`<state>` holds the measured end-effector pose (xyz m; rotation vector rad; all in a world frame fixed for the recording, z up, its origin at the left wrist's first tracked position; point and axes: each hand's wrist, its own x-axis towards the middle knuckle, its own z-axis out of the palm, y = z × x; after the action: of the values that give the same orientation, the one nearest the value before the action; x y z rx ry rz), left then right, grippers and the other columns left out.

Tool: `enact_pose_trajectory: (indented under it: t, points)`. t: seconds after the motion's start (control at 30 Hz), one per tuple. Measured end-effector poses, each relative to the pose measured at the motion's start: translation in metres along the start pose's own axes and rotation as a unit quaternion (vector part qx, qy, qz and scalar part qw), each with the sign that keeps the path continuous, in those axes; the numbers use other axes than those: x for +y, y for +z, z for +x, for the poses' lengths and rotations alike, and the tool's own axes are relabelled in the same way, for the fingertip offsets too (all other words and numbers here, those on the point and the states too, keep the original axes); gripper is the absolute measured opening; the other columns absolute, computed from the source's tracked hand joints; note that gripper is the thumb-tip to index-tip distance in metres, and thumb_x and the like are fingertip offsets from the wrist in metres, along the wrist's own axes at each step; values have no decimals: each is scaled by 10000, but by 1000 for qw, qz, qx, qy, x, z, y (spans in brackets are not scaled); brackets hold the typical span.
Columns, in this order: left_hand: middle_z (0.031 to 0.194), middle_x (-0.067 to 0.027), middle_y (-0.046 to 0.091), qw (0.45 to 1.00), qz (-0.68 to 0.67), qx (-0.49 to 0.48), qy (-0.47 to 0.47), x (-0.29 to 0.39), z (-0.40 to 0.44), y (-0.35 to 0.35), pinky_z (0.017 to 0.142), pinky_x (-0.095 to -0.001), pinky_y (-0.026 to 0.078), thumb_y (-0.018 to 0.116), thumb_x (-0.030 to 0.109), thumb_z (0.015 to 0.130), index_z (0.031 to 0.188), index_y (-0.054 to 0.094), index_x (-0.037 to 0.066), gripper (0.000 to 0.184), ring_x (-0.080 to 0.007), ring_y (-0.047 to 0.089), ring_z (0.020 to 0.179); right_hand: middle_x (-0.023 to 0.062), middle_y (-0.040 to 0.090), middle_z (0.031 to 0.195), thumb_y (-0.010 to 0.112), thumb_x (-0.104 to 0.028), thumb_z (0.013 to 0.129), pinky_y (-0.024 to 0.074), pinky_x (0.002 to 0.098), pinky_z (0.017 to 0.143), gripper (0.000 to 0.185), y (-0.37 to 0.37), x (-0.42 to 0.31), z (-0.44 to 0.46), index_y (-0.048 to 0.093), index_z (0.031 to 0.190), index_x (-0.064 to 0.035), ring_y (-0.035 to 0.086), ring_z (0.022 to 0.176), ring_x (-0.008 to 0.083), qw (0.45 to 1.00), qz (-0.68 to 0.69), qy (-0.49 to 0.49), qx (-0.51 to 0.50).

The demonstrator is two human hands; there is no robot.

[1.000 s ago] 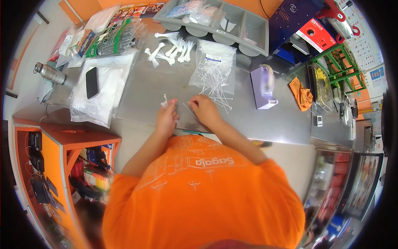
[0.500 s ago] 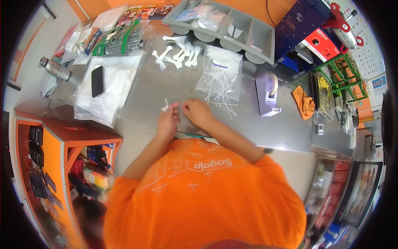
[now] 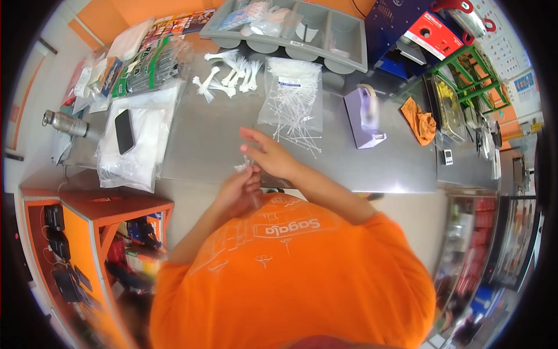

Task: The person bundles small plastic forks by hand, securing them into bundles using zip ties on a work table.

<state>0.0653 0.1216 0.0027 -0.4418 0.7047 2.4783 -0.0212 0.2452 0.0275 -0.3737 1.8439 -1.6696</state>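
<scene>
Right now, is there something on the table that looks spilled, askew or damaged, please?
Some thin white sticks spill untidily from the clear bag onto the metal table, and the orange cloth lies crumpled. I see no damage.

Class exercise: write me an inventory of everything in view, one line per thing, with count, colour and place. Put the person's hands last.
Table: one, steel grey, centre
Divided tray: one, grey, table's back
White stick bundles: several, before tray
Clear bag: one, loose white sticks spilling out
Tape dispenser: one, lilac, right of bag
Cloth: one, orange, far right
Phone: one, black, on plastic packaging
Bottle: one, metallic, far left
Rack: one, green, upper right
Shelf unit: one, orange, lower left
T-shirt: one, orange, worn
Left hand: one, holding white sticks
Right hand: one, beside left
Smaller items: unclear
</scene>
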Motion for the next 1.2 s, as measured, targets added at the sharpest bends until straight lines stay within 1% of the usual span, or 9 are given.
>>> enact_pose_trajectory:
  t: [0.17,0.3,0.37,0.5,0.67,0.9,1.03,1.13,1.2]
  points:
    - [648,61,334,998,48,18,-26,-6,1,0,566,-215,299,443,207,903,885,471,117,96,-50,315,582,139,583,1041,525,-288,865,444,308,778,359,-14,4,-19,540,1106,-21,567,845,193,974,-116,4,-197]
    - [613,63,306,996,85,2,-15,2,1,9,488,-194,271,440,255,916,869,485,109,160,-41,257,495,118,604,949,526,-269,861,444,322,775,265,-62,20,-38,613,978,-47,577,850,193,978,-89,-99,159]
    - [608,62,300,998,67,4,-6,5,0,8,485,-194,262,434,256,919,868,485,110,163,-42,247,493,87,596,886,562,-220,821,430,338,776,205,-102,45,-49,621,918,-49,575,858,229,916,-293,-77,263]
    - [592,64,292,998,45,25,21,10,5,3,482,-192,253,429,268,922,866,486,115,172,-44,235,478,62,575,830,600,-185,764,418,345,735,150,-119,79,-65,625,859,-73,571,805,238,852,-462,-64,238]
    - [581,68,297,998,47,33,35,12,11,9,477,-195,252,435,262,921,860,489,113,170,-43,234,465,39,555,767,579,-160,746,416,344,662,68,-113,87,-54,554,716,-105,571,719,204,688,-642,-167,295]
    - [610,57,335,981,133,83,116,20,11,0,486,-204,278,437,253,921,965,526,58,219,-44,275,477,103,568,721,545,-97,749,444,385,576,60,-139,36,-78,514,722,-54,575,652,300,798,-522,-93,286]
    - [614,62,338,963,201,89,155,29,13,4,490,-205,264,451,279,911,994,542,50,260,-36,267,502,142,571,725,553,-62,738,442,376,611,66,-140,-15,-94,542,788,-20,559,690,328,869,-454,-115,161]
    - [673,33,418,905,373,145,148,36,15,25,526,-205,330,464,281,906,1004,559,42,275,-38,358,550,147,575,733,556,-64,738,435,369,613,82,-123,-43,-89,561,806,-19,552,686,324,906,-395,-147,39]
    - [709,33,453,827,503,73,241,33,21,39,526,-201,319,471,296,901,992,575,30,299,-33,359,560,147,577,742,558,-78,742,432,367,618,87,-106,-56,-82,569,808,-22,550,684,321,914,-366,-169,-34]
